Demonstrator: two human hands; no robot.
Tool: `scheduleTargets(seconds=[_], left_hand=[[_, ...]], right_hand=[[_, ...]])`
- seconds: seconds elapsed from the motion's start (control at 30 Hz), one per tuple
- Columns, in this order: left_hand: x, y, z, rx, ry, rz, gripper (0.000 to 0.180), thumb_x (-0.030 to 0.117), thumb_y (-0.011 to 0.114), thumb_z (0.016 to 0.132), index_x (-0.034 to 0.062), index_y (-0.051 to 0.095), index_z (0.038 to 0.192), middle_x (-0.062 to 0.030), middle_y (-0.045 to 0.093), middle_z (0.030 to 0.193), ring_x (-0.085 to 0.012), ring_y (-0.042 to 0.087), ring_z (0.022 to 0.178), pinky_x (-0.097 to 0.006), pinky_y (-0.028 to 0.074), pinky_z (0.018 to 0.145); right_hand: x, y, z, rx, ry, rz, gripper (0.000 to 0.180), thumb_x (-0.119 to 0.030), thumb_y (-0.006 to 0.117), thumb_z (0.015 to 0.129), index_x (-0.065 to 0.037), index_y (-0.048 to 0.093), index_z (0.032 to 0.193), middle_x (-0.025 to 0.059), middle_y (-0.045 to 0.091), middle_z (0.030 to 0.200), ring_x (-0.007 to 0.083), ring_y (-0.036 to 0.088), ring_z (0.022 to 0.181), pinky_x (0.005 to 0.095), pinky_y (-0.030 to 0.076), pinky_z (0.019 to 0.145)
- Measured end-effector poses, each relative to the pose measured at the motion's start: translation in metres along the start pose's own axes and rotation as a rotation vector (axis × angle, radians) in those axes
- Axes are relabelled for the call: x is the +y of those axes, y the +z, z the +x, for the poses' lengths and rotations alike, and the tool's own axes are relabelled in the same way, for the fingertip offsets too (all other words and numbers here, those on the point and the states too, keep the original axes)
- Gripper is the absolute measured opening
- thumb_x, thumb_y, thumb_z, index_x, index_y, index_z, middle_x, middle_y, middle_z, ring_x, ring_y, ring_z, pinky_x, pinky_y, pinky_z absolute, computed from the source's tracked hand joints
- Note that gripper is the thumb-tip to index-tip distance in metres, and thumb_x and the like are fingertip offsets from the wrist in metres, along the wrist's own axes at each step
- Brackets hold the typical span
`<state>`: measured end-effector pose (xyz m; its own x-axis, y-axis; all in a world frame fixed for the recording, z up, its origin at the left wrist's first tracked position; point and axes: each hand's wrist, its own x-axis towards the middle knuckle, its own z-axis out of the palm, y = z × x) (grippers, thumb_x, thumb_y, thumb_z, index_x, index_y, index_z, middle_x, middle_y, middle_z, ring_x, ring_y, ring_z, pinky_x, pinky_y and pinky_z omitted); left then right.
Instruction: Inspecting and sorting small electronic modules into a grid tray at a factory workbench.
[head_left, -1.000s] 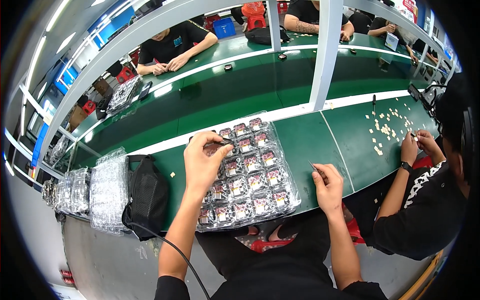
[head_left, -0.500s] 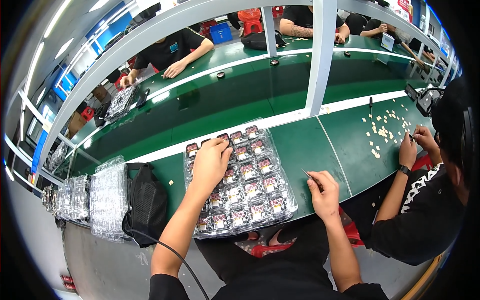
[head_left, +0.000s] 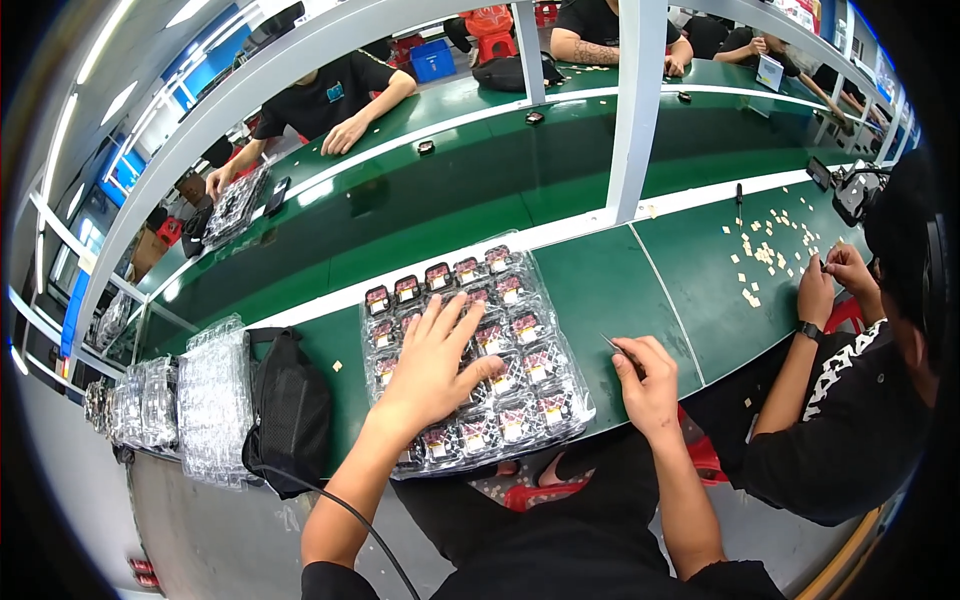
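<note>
A clear plastic tray on the green bench in front of me holds rows of small black square units with pink and white patterned faces. Spread flat over the tray's middle and left rows, my left hand is open and covers several units; whether it touches them I cannot tell. Right of the tray, my right hand is closed on a thin pointed metal tool, its tip toward the tray. The tool's rear part is hidden in the fingers.
Left of the tray sit a black mesh bag with a cable and stacked clear trays. A white upright post rises behind the bench. At right, a co-worker works beside scattered pale chips. Other people sit across the bench.
My left hand has come back from the tray's far row toward its middle, and its fingers have spread. My right hand has stayed nearly still with the tool.
</note>
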<state>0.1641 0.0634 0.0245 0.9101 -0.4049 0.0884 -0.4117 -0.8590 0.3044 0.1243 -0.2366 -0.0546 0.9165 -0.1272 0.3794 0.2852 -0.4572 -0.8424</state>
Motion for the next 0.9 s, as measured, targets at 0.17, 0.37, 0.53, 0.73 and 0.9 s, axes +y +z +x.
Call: scheduleTargets(seconds=[0.17,0.37,0.53,0.73,0.9], left_hand=[[0.003,0.011,-0.01,-0.041,-0.017,0.154,0.081,0.06,0.055,0.1,0.0085,0.037,0.16,-0.0204,0.03,0.167,-0.0432,0.022,0.156,-0.057,0.015,0.126],[0.005,0.009,-0.01,-0.079,-0.031,0.166,0.081,0.059,0.053,0.101,0.0091,0.035,0.162,-0.0198,0.029,0.168,-0.0411,0.021,0.157,-0.054,0.013,0.128],[0.002,0.013,-0.012,-0.057,-0.03,0.18,0.082,0.061,0.052,0.1,0.0091,0.035,0.161,-0.019,0.029,0.168,-0.0408,0.021,0.156,-0.055,0.013,0.127],[0.003,0.014,-0.013,-0.03,-0.028,0.177,0.082,0.061,0.055,0.099,0.0091,0.037,0.16,-0.0187,0.03,0.167,-0.0406,0.023,0.156,-0.055,0.013,0.127],[0.002,0.016,-0.012,-0.01,-0.019,0.143,0.081,0.06,0.057,0.098,0.0099,0.039,0.16,-0.0188,0.032,0.167,-0.0415,0.024,0.155,-0.058,0.013,0.126]], right_hand=[[0.002,0.003,0.001,0.011,-0.009,0.004,0.017,-0.002,0.071,0.094,0.003,0.072,0.111,0.0104,0.065,0.092,0.0177,0.061,0.074,0.0292,0.048,0.067],[0.002,0.002,0.0,0.015,-0.036,0.002,0.018,-0.001,0.07,0.093,0.002,0.072,0.111,0.012,0.066,0.093,0.0208,0.064,0.074,0.0305,0.049,0.064],[0.001,0.004,-0.001,0.019,-0.009,0.003,0.017,-0.001,0.071,0.093,0.002,0.072,0.109,0.0101,0.066,0.091,0.0173,0.061,0.069,0.0289,0.047,0.06],[-0.002,0.006,-0.001,0.022,-0.008,-0.015,0.016,-0.002,0.071,0.092,0.001,0.073,0.108,0.0097,0.065,0.09,0.0166,0.06,0.067,0.0295,0.046,0.059],[-0.004,0.006,-0.001,0.018,0.001,-0.012,0.016,-0.001,0.07,0.092,0.002,0.073,0.108,0.0084,0.065,0.09,0.0138,0.059,0.067,0.0275,0.045,0.059]])
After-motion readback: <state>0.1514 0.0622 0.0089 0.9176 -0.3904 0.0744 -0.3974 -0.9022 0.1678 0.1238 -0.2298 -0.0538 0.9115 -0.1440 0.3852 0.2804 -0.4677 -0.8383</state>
